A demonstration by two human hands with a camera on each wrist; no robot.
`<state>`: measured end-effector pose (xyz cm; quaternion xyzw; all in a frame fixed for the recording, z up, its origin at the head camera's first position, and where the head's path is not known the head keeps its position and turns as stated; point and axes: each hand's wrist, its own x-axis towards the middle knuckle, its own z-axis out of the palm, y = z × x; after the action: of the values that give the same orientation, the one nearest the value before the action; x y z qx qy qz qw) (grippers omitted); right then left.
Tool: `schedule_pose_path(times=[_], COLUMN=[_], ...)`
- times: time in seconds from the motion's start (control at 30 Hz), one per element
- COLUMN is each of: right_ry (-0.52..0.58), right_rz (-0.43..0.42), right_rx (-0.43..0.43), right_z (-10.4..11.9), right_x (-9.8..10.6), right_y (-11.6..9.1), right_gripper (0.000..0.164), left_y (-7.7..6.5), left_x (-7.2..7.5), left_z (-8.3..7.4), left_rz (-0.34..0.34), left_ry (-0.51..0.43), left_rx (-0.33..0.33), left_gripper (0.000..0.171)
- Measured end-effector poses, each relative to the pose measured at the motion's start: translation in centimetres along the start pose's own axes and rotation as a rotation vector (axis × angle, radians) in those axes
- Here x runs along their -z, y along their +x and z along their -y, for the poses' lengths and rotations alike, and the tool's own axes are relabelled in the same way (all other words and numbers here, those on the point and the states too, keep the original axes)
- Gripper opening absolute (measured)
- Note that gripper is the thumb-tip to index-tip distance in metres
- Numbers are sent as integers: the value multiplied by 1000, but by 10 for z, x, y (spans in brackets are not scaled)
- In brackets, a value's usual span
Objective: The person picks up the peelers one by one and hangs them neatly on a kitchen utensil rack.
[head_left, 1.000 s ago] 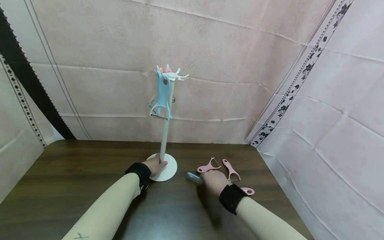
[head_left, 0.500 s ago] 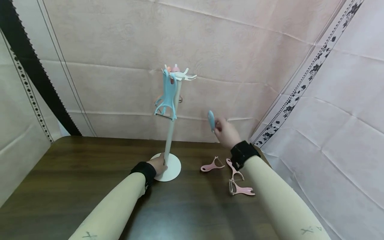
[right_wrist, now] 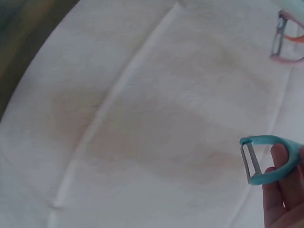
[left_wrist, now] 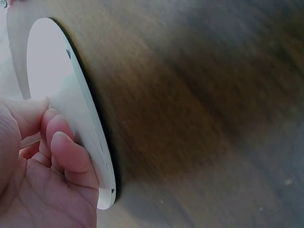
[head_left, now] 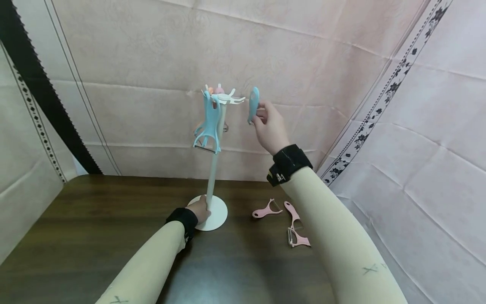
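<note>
A white rack with a round base and hooks at its top stands on the table. My left hand grips its pole low down, just above the base. On the rack's left hooks hang blue peelers, with pink and orange handle ends behind them. My right hand holds a blue peeler in the air, right of the bare hooks. In the right wrist view this peeler's blade points away from the fingers.
Pink peelers lie on the brown table: one right of the rack, another beside it, a third partly behind the right forearm. A pale cloth hangs behind the table.
My right hand has lifted the blue peeler from the table and carried it up and leftward, close to the hooks. The left hand still holds the pole.
</note>
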<state>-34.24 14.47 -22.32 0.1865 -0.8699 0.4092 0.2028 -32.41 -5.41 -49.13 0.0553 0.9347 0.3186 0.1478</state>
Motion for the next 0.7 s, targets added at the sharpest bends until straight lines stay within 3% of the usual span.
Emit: schedule_pose_path(times=[0.27, 0.5, 0.7], right_ry=[-38, -39, -26], right_rz=[-7, -27, -47], right_rx=[52, 86, 94], right_z=[20, 21, 23], right_x=[-11, -17, -24], right_y=[6, 7, 8], right_gripper=[25, 20, 19], left_y=[-7, -9, -11], left_x=[-2, -4, 0], left_z=[-6, -8, -5], left_rz=[-50, -56, -52], left_ry=[-69, -54, -36], left_rx=[-24, -37, -7], left_gripper=[59, 55, 55])
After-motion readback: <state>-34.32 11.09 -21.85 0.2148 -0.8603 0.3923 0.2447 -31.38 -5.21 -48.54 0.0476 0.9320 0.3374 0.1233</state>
